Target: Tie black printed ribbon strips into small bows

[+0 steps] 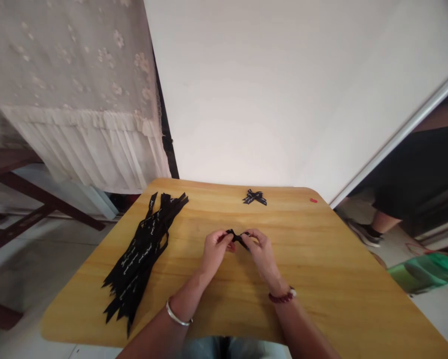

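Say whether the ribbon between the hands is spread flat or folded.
Folded: the black ribbon is bent into loops pinched between the left hand and right hand, unlike the long flat strips nearby.

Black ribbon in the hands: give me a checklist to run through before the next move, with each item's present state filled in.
1. Grip: the black ribbon is pinched by both the left hand and the right hand: ok.
2. Middle of the ribbon: the fingers partly hide it, so whether it is tied: cannot tell.
3. Spare supply: a pile of black printed ribbon strips lies to the left on the wooden table: ok.
4. Black bow: lies flat at the far side, apart from the hands: ok.
5. Stray bits: a small red bit lies near the far right edge: not ok.
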### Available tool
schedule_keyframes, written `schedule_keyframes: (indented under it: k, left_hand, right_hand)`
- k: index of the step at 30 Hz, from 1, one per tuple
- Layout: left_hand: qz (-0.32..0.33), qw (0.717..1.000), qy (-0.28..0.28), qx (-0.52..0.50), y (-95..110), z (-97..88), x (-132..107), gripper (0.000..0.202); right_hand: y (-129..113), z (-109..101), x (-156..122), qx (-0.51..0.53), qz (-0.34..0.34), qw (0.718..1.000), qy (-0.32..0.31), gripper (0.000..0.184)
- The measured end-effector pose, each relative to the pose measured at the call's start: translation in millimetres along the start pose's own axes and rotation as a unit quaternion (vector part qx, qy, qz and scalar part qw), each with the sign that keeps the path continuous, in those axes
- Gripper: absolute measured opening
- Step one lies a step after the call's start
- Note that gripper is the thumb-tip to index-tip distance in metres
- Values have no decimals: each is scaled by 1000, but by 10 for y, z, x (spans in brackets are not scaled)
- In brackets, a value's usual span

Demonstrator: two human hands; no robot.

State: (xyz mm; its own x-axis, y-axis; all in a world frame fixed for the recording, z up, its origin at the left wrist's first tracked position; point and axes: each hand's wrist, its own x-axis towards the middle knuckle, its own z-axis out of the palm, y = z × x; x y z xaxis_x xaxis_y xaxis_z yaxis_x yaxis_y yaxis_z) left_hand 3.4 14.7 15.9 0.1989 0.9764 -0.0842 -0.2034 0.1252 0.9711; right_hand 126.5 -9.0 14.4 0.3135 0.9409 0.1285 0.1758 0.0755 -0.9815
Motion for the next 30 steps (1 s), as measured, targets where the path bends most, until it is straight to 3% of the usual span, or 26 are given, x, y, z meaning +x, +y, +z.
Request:
schedule_keyframes:
  k: [7, 17, 21, 30]
  left_hand:
    - [-67, 993, -35, -93, 40, -42, -1, 24]
    - [-76, 989, -68, -105, 20, -74, 2, 19]
    - [-70, 991, -76, -90, 16, -74, -1, 18]
    - [-94, 991, -70, -70, -8, -74, 3, 16]
  right_hand:
    - [37, -11, 13, -85, -92, 992, -1, 13]
    - [-91, -35, -60, 36, 0, 999, -26, 33]
    - [-50, -5, -31, 23, 4, 996, -84, 20]
    - [-44, 11, -22, 24, -7, 995, -101, 10]
